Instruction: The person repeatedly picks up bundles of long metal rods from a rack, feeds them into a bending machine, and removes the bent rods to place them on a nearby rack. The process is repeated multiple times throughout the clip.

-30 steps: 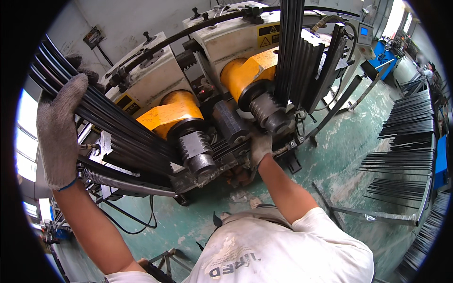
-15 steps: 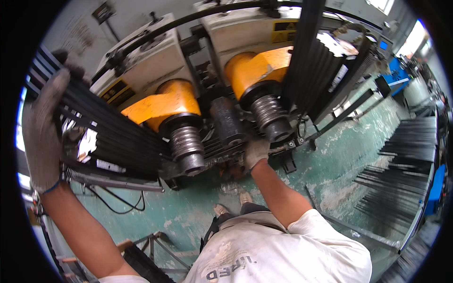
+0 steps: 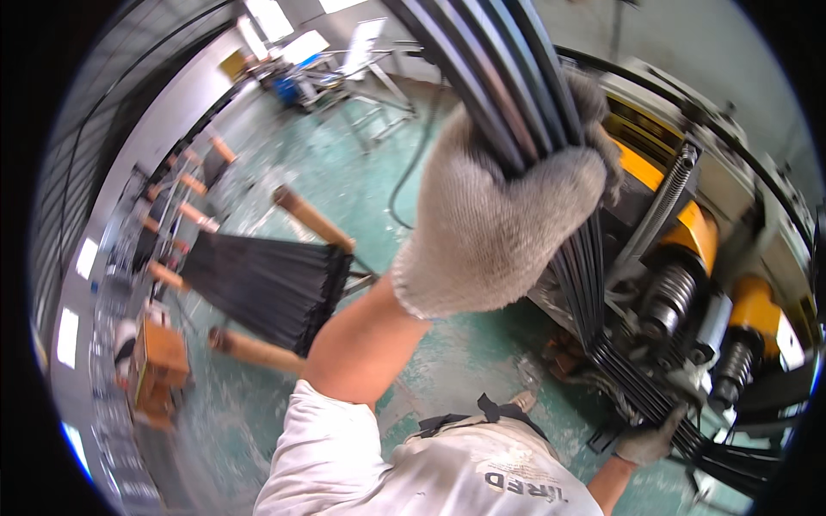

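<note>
A bundle of long, thin black bars [image 3: 508, 77] runs from the top of the view down to the lower right. My left hand [image 3: 508, 224], in a grey knit glove, is wrapped around the bundle near the middle of the picture, thumb across the bars. Lower down, my gloved right hand [image 3: 650, 443] closes on the bars from below, its fingers partly hidden by them. Close beside the bundle stands a machine with orange arms [image 3: 693, 236] and a ribbed metal cylinder [image 3: 671, 297] under each arm.
To the left, a stand with brown-wrapped posts [image 3: 314, 219] carries a stack of black bars [image 3: 249, 284]. A brown box [image 3: 159, 365] sits farther left, near a row of posts. Metal frames [image 3: 379, 95] stand at the back on the worn green floor [image 3: 361, 185].
The view has swung left, so the machine now lies at the right. My left hand has gone from the machine's left side to gripping bars raised before me. My right hand now holds the bars too.
</note>
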`<state>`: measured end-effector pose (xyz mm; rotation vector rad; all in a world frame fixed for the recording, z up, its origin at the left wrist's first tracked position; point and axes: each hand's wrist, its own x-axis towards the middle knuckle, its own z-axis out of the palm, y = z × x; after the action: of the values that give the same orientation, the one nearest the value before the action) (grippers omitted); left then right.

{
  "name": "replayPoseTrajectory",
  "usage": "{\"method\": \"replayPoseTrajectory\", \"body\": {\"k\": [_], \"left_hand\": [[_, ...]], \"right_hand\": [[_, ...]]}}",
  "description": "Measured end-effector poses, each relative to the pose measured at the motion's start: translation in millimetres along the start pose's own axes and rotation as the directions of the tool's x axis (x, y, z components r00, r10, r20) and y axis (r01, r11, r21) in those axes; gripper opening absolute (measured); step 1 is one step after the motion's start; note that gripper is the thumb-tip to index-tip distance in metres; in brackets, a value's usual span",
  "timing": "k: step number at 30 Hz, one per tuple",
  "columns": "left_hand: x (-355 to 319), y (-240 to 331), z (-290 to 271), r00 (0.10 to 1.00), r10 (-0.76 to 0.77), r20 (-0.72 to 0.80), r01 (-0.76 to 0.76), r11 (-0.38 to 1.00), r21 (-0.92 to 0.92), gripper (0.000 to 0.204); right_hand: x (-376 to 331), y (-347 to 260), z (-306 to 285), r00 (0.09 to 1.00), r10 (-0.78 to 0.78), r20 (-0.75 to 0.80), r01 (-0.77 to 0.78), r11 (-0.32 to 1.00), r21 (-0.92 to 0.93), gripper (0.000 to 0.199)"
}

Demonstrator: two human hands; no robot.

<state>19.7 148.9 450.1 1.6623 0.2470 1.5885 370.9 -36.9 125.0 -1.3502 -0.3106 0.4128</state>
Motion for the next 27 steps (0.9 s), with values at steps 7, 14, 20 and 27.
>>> {"method": "replayPoseTrajectory", "body": {"k": [7, 14, 20, 27], "left_hand": [[-187.6, 164.4, -94.5, 0.810, 0.003, -0.587, 0.139, 0.971, 0.197, 0.034], [-388.4, 309.9, -146.2, 0.428, 0.225, -0.875, 0.158, 0.935, 0.318, 0.027], [-514.3, 411.6, -85.2, 0.030, 0.605, -0.796, 0.393, 0.725, 0.566, 0.028], [-598.9, 491.4, -11.2, -0.318, 0.786, -0.530, 0.396, 0.618, 0.679, 0.018]], "right_hand": [[-33.0, 29.0, 53.8, 0.711, -0.464, 0.528, 0.638, 0.741, -0.208, 0.044], [-180.8, 93.7, 152.2, 0.625, -0.251, 0.739, 0.533, 0.829, -0.169, 0.040], [-410.0, 26.5, 206.2, 0.305, 0.232, 0.924, -0.251, 0.955, -0.157, 0.041], [-576.7, 22.5, 249.5, -0.163, 0.058, 0.985, -0.142, 0.987, -0.081, 0.041]]}}
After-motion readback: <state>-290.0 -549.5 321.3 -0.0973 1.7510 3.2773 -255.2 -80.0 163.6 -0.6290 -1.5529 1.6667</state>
